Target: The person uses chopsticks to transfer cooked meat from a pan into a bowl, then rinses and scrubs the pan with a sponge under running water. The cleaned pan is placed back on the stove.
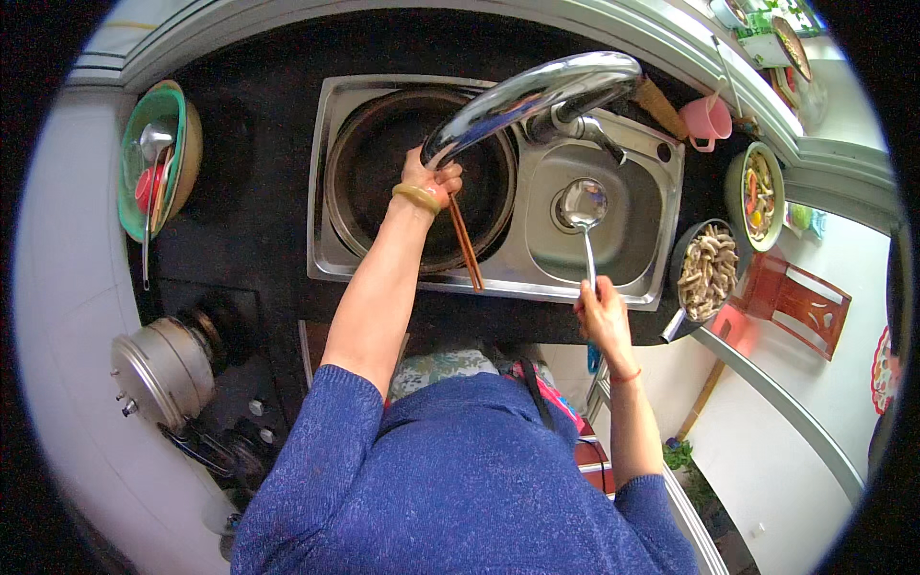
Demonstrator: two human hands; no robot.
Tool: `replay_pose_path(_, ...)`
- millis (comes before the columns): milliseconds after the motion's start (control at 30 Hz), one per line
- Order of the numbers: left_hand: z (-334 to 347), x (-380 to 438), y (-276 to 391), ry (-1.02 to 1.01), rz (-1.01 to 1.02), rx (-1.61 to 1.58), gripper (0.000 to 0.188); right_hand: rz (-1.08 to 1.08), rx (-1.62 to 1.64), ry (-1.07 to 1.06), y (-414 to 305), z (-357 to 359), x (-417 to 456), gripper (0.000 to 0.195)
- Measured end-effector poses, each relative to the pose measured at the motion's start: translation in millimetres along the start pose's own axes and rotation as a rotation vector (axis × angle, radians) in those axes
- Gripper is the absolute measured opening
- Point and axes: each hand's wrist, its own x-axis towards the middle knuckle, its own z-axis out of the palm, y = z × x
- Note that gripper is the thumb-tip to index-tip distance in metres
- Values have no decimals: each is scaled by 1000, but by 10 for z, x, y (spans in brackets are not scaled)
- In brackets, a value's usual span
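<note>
My left hand (433, 178) is closed around a pair of wooden chopsticks (467, 244), below the mouth of the chrome faucet (532, 93), which hides part of the fingers. Under it a large dark round pan (424, 248) sits in the left basin of the steel double sink (316, 172). My right hand (602, 309) grips the handle of a metal ladle (585, 203), whose bowl is over the drain of the smaller right basin (632, 244). Whether the ladle touches the basin, I cannot tell.
On the right stand a pan of sliced food (708, 269), a bowl of mixed food (758, 194) and a pink mug (708, 118). At the left are a green basket (129, 194) with utensils and a metal pressure cooker (162, 370) by the stove. The faucet arches over the sink.
</note>
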Motion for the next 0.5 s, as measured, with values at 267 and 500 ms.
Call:
replay_pose_path(267, -76, -70, -5, -381, 145, 205, 33, 59, -60, 42, 657, 44, 1471, 40)
replay_pose_path(500, 18, -346, -263, -87, 316, 197, 28, -385, -820, 287, 587, -12, 1395, 34)
